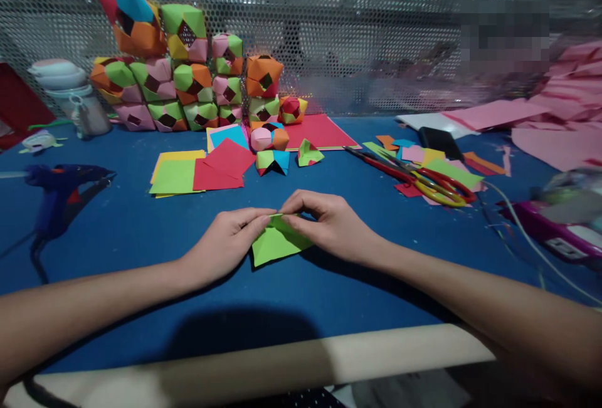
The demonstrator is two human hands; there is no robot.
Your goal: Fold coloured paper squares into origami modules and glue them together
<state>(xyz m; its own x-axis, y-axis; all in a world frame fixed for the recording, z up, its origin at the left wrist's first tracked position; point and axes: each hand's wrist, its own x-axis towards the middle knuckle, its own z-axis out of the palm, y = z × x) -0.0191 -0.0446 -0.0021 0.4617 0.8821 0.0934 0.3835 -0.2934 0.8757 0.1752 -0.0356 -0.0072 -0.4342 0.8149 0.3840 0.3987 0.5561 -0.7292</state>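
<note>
We see a person's two hands bent over a blue bench, both pinching a green sheet of thin, creased paper, left of the scissors and nearer to us. The left hand is held low, its fingers extended together, its thumb pressing on the paper's far edge. The right hand is curled, fingers bent, its thumb and fingertips gripping that edge just beside the left's.

Beyond the scissors and to their left, we see hollow, many-coloured paper balls with angular openings, stacked before a perforated panel. Flat, sharp-cornered red squares lie left of the scissors, a small, peaked green fold nearer them. Angular scraps surround the scissors. Far to their left we find a blue glue gun; to their right, layered pink paper.
</note>
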